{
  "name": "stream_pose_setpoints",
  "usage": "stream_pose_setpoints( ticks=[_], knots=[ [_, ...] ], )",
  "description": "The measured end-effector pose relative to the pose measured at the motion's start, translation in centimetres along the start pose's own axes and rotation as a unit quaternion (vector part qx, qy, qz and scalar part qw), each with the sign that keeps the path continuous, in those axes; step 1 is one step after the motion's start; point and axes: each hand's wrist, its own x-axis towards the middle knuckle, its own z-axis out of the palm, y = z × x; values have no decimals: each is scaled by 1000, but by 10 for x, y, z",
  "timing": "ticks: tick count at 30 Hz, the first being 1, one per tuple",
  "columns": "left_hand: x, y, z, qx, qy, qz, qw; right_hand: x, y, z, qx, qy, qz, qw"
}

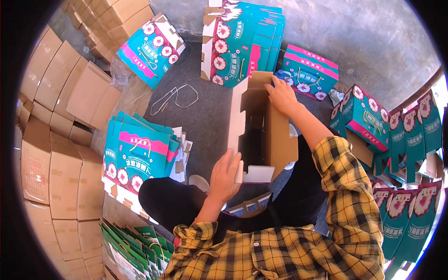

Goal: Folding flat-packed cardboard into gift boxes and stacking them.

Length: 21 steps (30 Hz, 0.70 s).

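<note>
Teal-and-pink flowered cartons (135,154), yellow-black plaid sleeves (347,196) (trousers (172,200) seemingly black)

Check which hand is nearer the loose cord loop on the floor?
Left. The left hand grips the near end of the open box, below and right of the cord loop. The right hand holds the box's far end, farther right, beyond the box's flap.

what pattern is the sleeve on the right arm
Yellow and black plaid, seen in the head view on the right sleeve, above the right hand on the open box.
</note>
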Motion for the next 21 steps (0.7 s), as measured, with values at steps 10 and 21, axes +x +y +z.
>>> stream_pose_setpoints(
  ticks=[10, 21],
  knots=[
    [12, 12, 0, -25, 1, 49, 998, 8, 19, 24, 255, 48, 87, 962],
    [8, 7, -4, -23, -15, 29, 999, -45, -64, -59, 220, -134, -77, 963]
  ],
)
